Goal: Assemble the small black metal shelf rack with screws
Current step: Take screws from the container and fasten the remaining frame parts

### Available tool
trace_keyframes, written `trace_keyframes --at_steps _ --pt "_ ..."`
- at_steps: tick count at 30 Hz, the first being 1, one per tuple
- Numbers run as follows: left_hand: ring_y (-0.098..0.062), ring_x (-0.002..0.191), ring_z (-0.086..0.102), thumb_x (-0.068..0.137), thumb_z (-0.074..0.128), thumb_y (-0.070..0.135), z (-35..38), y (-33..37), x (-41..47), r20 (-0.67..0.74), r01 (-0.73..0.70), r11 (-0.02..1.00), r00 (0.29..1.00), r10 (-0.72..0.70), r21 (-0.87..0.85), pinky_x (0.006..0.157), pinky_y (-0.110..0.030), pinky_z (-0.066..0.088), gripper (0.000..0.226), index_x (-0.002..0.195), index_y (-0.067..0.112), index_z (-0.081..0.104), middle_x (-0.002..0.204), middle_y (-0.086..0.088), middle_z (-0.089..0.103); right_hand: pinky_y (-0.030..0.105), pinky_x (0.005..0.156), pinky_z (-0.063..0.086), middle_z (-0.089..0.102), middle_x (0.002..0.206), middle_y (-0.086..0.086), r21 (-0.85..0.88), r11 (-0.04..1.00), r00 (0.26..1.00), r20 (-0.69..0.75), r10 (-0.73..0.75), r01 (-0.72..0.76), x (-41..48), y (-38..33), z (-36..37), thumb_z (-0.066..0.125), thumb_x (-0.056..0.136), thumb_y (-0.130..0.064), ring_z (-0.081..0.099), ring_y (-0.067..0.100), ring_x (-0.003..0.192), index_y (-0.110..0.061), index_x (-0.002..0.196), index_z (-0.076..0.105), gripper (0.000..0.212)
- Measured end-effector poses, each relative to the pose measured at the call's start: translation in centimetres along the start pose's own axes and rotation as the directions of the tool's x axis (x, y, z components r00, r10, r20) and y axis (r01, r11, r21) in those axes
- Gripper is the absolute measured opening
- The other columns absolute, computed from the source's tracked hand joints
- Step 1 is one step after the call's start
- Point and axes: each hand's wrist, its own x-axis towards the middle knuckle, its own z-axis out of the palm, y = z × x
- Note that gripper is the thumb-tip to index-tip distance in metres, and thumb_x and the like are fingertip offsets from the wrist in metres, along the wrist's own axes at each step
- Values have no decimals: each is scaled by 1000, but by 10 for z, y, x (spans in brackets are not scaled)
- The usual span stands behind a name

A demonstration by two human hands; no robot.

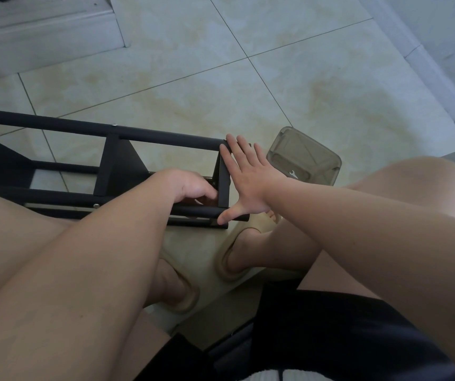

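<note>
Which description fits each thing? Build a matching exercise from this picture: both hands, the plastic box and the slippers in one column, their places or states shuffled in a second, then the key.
Column one
1. right hand
2. left hand
3. plastic box
4. slippers

Column two
A. stands on the floor tiles, right of the rack
B. flat, fingers straight against the rack's end
C. beige, being worn
D. reaches inside the rack, fingers curled

Pairs: 1-B, 2-D, 3-A, 4-C
</note>
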Motion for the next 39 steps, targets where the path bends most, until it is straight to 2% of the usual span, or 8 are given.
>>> trace_keyframes --at_steps 3,9,14,21,27,29,34,39 --pt "-30 116 61 86 68 22 0 1 2 -35 9 997 999 -6 78 109 -44 43 31 112 7 73 118 -11 70 54 123 -13 -34 162 16 -2 1000 1000 0 0 0 0 0 0 37 48 -107 -30 35 149 -7 155 -25 159" --pt "-34 116 61 87 63 11 -2 -1 -1 55 21 1000 998 -20 -4 111 -45 42 30 115 5 72 121 -16 69 53 123 -13 -34 161 15 4 1000 1000 3 0 0 0 0 0 36 48 -107 -32 35 149 -8 155 -26 159" --pt "-23 71 64 88 65 16 1 1 1 62 33 999 998 -31 -34 69 -30 51 17 75 10 74 82 -9 72 53 122 -13 -33 162 15 10 1000 1000 0 0 0 0 0 1 37 48 -107 -31 35 149 -8 156 -25 159" --pt "-32 108 63 88 64 14 0 2 0 12 27 999 1000 -28 43 106 -42 45 32 116 0 70 119 -17 69 53 122 -13 -33 162 15 10 1000 1000 -3 3 -2 0 0 1 39 48 -107 -30 35 150 -8 156 -25 159" --pt "-27 73 59 89 63 13 0 0 -2 87 43 998 995 -38 -55 75 -32 47 16 77 8 73 80 -11 69 54 123 -13 -33 162 15 7 1000 1000 2 -1 1 0 0 0 39 49 -107 -31 35 149 -8 156 -25 159" --pt "-21 73 62 87 68 17 0 1 -1 59 20 999 998 -18 -36 69 -27 45 12 82 8 75 81 -6 72 54 122 -13 -33 162 15 8 1000 1000 3 0 0 0 0 0 38 49 -107 -31 35 149 -8 156 -25 159" --pt "-29 113 62 86 68 19 -1 -1 4 -11 3 998 1000 -2 66 106 -41 45 29 112 6 73 118 -11 70 54 123 -12 -33 162 16 8 1000 1000 2 -2 2 -1 0 0 39 49 -106 -30 35 150 -7 156 -24 158" --pt "-34 106 63 88 62 10 -2 -1 1 78 9 1000 997 -7 -21 106 -42 45 32 118 2 70 118 -19 70 53 123 -12 -33 162 15 8 1000 1000 4 -1 1 -1 0 -1 38 49 -106 -31 35 149 -7 156 -25 159"
